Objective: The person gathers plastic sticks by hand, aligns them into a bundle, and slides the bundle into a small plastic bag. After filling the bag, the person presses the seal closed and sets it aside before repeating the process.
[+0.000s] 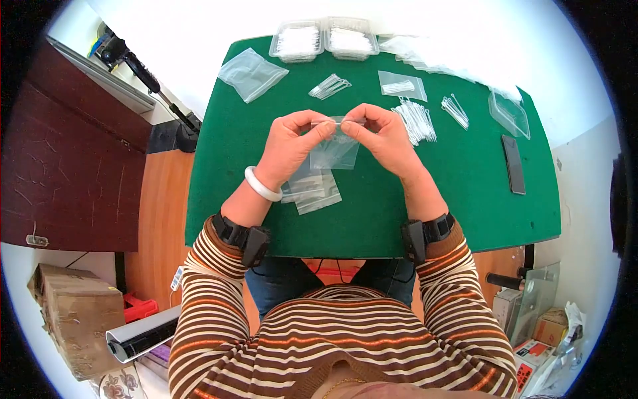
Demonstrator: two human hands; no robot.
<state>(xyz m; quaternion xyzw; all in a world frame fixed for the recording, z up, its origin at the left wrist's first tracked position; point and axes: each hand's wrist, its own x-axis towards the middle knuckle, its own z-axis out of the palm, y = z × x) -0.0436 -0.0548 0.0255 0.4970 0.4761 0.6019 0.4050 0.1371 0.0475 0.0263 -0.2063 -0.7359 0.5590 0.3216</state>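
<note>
My left hand (287,144) and my right hand (385,141) come close together over the table, thumbs and fingers pinching the top edge of a small clear zip bag (335,157). The bag hangs down between them and looks flat, with no sticks visible inside. Beneath it, nearer my body, more clear zip bags (319,198) lie overlapping on the green cloth. Just beyond my right hand is a loose pile of thin white sticks with looped ends (417,122). A smaller bunch of looped sticks (329,86) lies past my fingertips.
Two clear plastic boxes (298,41) full of white sticks stand at the back edge. A zip bag with sticks (401,86), another bunch (455,111), a clear tray (510,114) and a phone (513,165) lie to the right. A larger clear bag (252,74) is at back left.
</note>
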